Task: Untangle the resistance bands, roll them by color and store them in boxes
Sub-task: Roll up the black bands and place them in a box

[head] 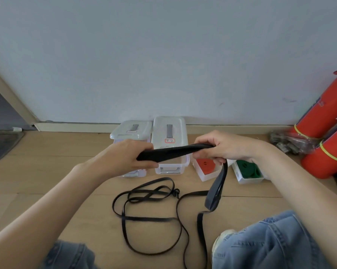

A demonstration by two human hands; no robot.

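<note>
fingers (144, 164) of both hands pinch black band (175, 152) | above lidded box (170, 144) | bare floor (47, 171) left

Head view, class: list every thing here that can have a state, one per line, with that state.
black resistance band: stretched between both hands, the rest tangled on the floor
left hand: grips the band
right hand: pinches the band
labelled box: lid on
left box: lid on
red band box: open, red band inside
green band box: open, green band inside
fire extinguishers: leaning at the wall
</note>
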